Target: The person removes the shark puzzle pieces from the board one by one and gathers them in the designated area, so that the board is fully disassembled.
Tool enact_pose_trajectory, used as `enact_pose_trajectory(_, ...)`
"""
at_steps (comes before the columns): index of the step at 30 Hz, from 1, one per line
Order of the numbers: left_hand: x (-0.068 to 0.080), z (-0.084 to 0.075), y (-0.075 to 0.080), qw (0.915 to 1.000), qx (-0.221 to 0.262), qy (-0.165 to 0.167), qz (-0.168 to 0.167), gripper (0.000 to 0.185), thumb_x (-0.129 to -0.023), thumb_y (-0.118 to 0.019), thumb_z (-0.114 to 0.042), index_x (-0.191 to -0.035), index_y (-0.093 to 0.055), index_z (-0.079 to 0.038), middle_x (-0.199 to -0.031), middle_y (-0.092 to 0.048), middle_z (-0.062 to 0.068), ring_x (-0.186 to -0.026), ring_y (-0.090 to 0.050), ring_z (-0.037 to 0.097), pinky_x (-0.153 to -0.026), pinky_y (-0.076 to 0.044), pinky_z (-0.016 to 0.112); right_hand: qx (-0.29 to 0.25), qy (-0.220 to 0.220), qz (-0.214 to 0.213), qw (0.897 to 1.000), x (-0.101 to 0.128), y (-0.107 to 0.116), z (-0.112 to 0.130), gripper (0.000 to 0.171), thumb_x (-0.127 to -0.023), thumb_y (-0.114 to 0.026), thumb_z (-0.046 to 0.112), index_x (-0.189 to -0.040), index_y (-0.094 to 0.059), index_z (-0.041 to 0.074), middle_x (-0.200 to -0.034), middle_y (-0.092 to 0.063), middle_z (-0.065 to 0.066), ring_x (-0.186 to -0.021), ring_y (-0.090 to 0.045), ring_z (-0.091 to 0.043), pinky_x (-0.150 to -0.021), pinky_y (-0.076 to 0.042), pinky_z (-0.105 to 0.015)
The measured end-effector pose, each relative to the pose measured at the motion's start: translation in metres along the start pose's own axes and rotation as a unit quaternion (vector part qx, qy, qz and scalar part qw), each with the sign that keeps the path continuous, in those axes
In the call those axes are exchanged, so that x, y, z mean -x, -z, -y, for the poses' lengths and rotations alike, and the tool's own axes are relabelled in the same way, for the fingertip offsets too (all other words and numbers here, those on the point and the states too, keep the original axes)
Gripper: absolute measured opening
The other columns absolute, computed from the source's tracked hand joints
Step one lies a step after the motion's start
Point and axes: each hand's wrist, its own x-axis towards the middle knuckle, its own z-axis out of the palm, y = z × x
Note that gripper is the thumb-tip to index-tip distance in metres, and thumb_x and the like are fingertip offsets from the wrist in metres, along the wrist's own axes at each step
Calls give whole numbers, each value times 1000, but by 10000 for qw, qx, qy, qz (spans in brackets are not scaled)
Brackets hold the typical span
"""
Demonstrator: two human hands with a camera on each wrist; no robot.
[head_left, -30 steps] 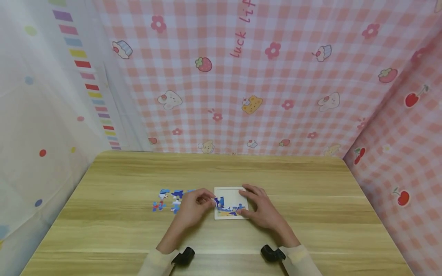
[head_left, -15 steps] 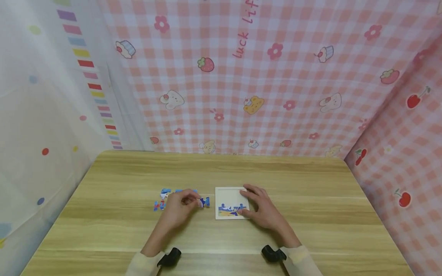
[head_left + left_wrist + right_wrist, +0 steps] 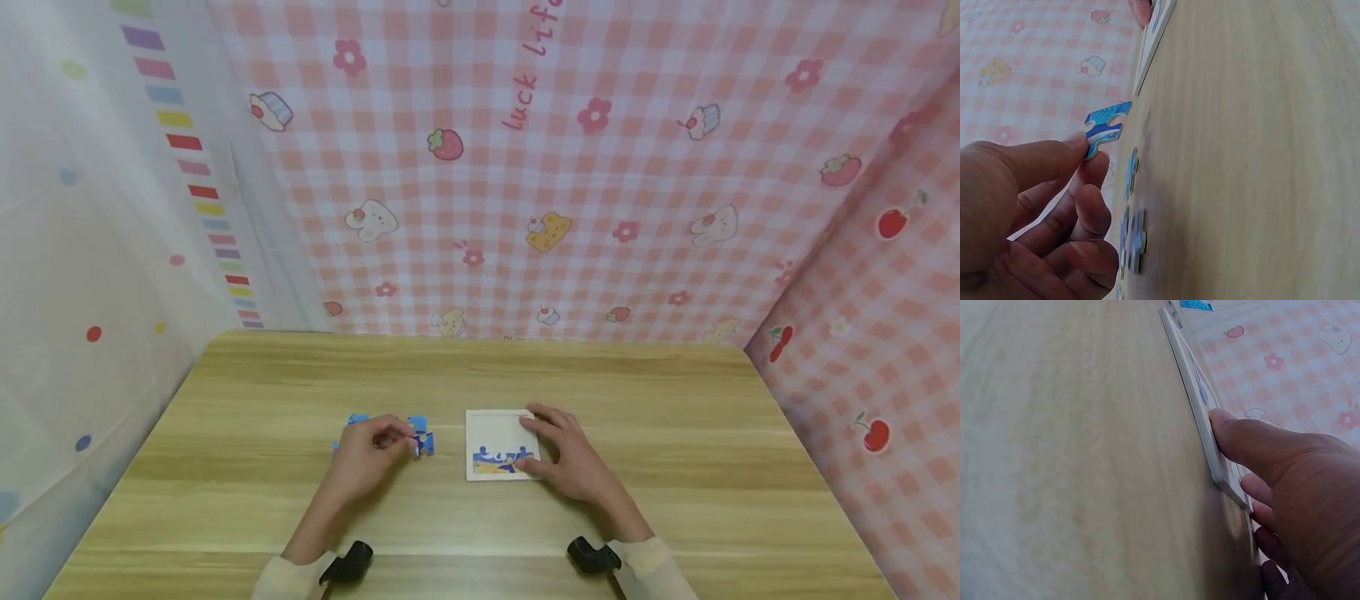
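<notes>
My left hand (image 3: 365,454) pinches a blue-and-white jigsaw piece (image 3: 1107,125) between thumb and forefinger, its other fingers curled below. That piece is raised above the table in the left wrist view. Below it lie several loose jigsaw pieces (image 3: 1138,240), partly hidden by the hand in the head view. To the right is a square, pale puzzle tray (image 3: 469,442), its near part filled with joined blue and yellow pieces (image 3: 491,463). My right hand (image 3: 568,454) holds the tray's right side, thumb (image 3: 1235,434) on its top and fingers along the edge.
Everything lies on a wood-grain table (image 3: 480,533). A pink checked cloth (image 3: 525,167) hangs behind it, and a white dotted cloth (image 3: 90,250) at the left. Each wrist carries a black camera mount (image 3: 348,562).
My left hand has moved left, away from the tray, carrying the jigsaw piece back over the loose pieces. My right hand stays on the tray.
</notes>
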Motion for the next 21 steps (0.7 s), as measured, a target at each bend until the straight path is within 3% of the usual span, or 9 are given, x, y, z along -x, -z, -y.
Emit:
enact_pose_trajectory(7, 3, 2, 7, 9996, -148, 204, 150, 7, -88, -78, -5, -91, -75, -10, -81, -73, 0, -70, -59, 8, -64, -49, 19, 2, 33, -54, 10000, 1, -1, 1, 65, -87, -82, 33, -144, -59, 12, -160, -44, -8, -148, -35, -35, -119, -31, -61)
enact_pose_trajectory(16, 0, 8, 8, 9971, -737, -110, 139, 6, -89, -77, -11, -93, -75, -7, -77, -70, -4, -67, -55, 7, -62, -46, 20, 26, 92, -138, 9999, 1, -2, 0, 64, -87, -82, 31, -144, -59, 12, -160, -44, -8, -148, -34, -36, -118, -31, -62)
enact_pose_trajectory(21, -2, 7, 4, 9935, -1137, -84, 71, 4, -89, -78, -11, -89, -74, -11, -76, -68, -5, -67, -54, 7, -62, -45, 20, 28, 101, -83, 9999, 1, 0, 2, 65, -88, -81, 32, -145, -58, 11, -160, -43, -8, -148, -33, -35, -119, -31, -63)
